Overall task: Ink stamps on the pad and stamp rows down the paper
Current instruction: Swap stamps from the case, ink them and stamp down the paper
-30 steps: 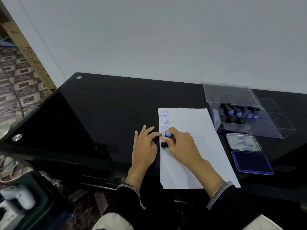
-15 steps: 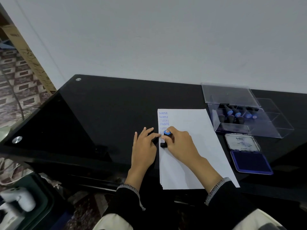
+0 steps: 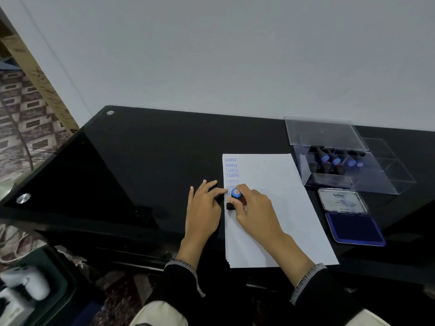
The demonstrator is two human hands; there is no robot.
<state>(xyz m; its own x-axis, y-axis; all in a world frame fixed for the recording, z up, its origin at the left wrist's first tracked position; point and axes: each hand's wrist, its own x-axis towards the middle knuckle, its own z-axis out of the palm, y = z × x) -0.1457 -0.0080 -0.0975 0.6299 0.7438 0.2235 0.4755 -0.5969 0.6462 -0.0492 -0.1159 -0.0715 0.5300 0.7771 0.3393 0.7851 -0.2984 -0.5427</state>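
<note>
Currently: black glass table (image 3: 146,161) against a white wall (image 3: 211,55), bare glass from its left edge to the stack. Paper stack (image 3: 277,208) lies centre-right; its near edge sits just short of the table's near edge. A column of blue SAMPLE prints (image 3: 231,170) runs down the sheet's far-left margin; the rest of the sheet, right and near, is unprinted.

Right of the stack, far side: clear plastic box (image 3: 367,180) with lid raised, several spare stamps (image 3: 334,163) inside. Just near of the box: ink pad (image 3: 353,229), lid flipped open, blue pad exposed, apart from the paper's right edge.

Right hand (image 3: 256,212) is over the sheet's left margin, fingers curled round a stamp (image 3: 235,196) with a blue cap, black base down at the paper just below the last print. Contact with the sheet: can't tell, fingers partly hide the base.

Left hand (image 3: 203,208) lies flat on the glass just left of the stack, fingers straight and spread, one fingertip reaching the paper's left edge beside the stamp. Holds nothing.
</note>
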